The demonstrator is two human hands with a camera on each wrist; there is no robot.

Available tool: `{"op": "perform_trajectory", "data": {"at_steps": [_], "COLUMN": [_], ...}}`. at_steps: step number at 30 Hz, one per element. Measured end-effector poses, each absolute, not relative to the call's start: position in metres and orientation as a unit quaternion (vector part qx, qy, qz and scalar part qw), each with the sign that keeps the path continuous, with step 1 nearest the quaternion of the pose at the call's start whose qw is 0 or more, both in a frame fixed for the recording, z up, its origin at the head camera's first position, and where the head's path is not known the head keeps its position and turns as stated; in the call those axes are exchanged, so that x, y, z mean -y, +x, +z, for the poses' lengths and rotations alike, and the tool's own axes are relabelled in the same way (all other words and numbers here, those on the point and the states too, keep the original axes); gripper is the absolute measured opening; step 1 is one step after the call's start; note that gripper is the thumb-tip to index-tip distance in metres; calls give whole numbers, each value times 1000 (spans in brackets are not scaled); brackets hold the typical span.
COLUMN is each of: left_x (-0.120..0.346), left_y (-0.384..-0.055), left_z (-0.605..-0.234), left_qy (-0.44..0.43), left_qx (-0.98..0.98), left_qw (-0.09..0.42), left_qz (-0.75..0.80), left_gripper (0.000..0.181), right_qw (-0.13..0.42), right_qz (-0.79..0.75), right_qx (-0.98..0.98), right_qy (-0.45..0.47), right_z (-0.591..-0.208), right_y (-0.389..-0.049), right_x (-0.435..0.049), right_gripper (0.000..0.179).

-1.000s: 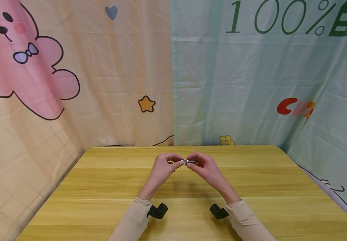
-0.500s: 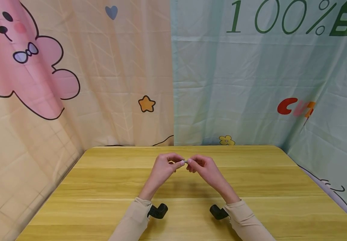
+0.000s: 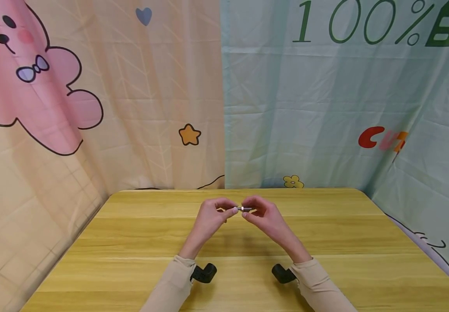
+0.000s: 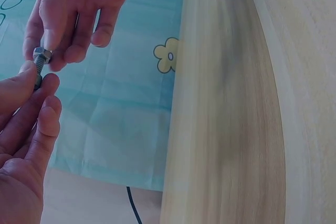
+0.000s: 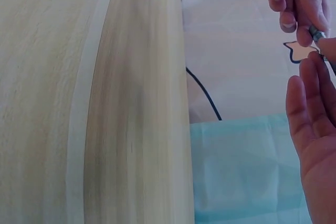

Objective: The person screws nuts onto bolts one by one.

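Above the table, my left hand (image 3: 215,215) pinches a small metal bolt (image 3: 248,209) between thumb and fingers at one end. A hex nut (image 4: 42,53) sits partway along its threads, clear in the left wrist view. My right hand (image 3: 262,215) is at the bolt's other end, its thumb and index finger parted on either side of the shaft, close to the nut. In the right wrist view the bolt (image 5: 316,33) shows at the left fingertips, and the right hand (image 5: 320,145) partly hides the rest.
Both hands are over the far half of a wooden table (image 3: 138,242). Printed curtains (image 3: 162,95) hang behind and beside it. A black wrist device (image 3: 204,273) sits at the left cuff, another (image 3: 283,274) at the right.
Half a second ago the right thumb and finger were closed together over the nut end; now they are spread and the bolt shows between them. The left hand has stayed in place.
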State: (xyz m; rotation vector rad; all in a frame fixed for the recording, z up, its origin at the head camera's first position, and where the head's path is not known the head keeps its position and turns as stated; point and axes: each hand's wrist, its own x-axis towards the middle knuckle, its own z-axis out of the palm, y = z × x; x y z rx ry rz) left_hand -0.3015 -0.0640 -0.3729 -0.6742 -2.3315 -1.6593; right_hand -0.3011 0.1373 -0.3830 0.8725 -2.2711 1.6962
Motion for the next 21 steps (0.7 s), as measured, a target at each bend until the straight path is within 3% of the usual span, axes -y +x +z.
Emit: {"op": "perform_trajectory", "data": {"at_steps": [14,21], "left_x": [64,64], "left_y": [-301,-301], "left_z": [-372,-374], "left_qy": [-233,-231], "left_qx": [789,788], "left_qw": [105,100], "left_qz": [-559,-562], "left_gripper": [3,3], "right_qw": [67,58], "right_qz": [564,551], "right_qx": [784,797], "right_qy": [253,239], "right_z": [-384,-359], "right_y": [-301,-279], "right_x": [-137,-131], "right_gripper": [15,19]}}
